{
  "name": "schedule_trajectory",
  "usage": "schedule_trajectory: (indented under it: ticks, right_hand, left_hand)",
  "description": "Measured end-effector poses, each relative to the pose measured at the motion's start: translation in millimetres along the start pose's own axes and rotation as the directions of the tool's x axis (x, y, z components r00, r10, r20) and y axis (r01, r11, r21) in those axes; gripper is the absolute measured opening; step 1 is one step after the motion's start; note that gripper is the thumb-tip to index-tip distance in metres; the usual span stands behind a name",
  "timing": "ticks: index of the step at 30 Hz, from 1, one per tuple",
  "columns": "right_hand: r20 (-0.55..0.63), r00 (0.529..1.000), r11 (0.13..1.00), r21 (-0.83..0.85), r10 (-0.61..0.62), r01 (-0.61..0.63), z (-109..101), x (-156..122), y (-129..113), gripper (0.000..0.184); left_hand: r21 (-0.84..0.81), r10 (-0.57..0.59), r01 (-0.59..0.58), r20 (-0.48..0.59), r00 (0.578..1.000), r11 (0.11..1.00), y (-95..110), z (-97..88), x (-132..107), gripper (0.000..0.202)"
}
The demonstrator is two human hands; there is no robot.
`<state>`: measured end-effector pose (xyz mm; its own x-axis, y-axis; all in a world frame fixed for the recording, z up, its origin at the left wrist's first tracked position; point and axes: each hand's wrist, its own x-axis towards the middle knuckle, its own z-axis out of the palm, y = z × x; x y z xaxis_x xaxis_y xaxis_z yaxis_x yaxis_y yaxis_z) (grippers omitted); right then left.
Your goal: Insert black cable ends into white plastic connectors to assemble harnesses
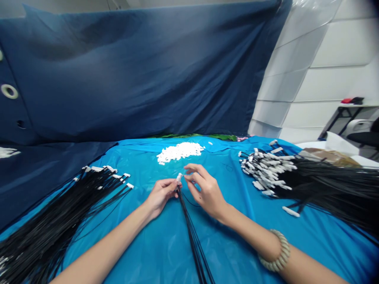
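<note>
My left hand [161, 194] is closed around thin black cables [192, 236], keeping their small white plug [179, 177] upward for easy reach. My right hand [205, 191] is half open, its fingers [192, 168] just beside the plug, above a bright blue plastic sheet [148, 252].

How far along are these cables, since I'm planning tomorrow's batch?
Looks done: the black cable bundles at left and right have white connectors on their ends, though I cannot tell which is finished. In hand: a thin cable bunch, its white connector pinched by the left hand, the right hand beside it. Remaining: a loose pile of white pieces.
</note>
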<state>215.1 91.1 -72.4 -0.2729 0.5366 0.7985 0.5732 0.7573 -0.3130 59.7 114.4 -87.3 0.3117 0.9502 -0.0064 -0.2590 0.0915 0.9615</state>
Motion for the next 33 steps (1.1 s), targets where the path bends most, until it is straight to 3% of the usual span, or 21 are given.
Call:
schedule_trajectory:
  ticks: [5, 12, 25, 30, 33]
  right_hand:
    - [0.077, 0.997, 0.992, 0.128, -0.026, 0.016, 2.0, -0.8, 4.5, 0.016]
    - [0.072, 0.992, 0.987, 0.126, -0.105, 0.095, 0.3, 0.4, 6.8, 0.012]
    - [0.086, 0.989, 0.986, 0.120, -0.122, 0.112, 1.2, -0.7, 5.9, 0.013]
    - [0.061, 0.991, 0.992, 0.028, -0.121, 0.119, -8.3, 5.9, -0.2, 0.020]
    - [0.084, 0.969, 0.965, -0.101, -0.233, 0.241, -17.0, 9.2, -4.3, 0.023]
  left_hand:
    - [0.009, -0.003, 0.003, 0.017, 1.000, 1.000, -1.5, -0.9, 0.7, 0.019]
    - [0.003, -0.010, 0.010, 0.055, 0.998, 1.000, -2.4, -0.3, -0.3, 0.018]
    - [-0.003, -0.016, 0.016, 0.073, 0.997, 1.000, -4.1, -1.0, 0.4, 0.015]
    - [-0.053, -0.028, 0.028, 0.014, 1.000, 0.998, -1.1, -0.2, 0.5, 0.017]
    - [-0.079, -0.036, 0.034, -0.014, 0.999, 0.996, -0.5, -2.4, 1.7, 0.018]
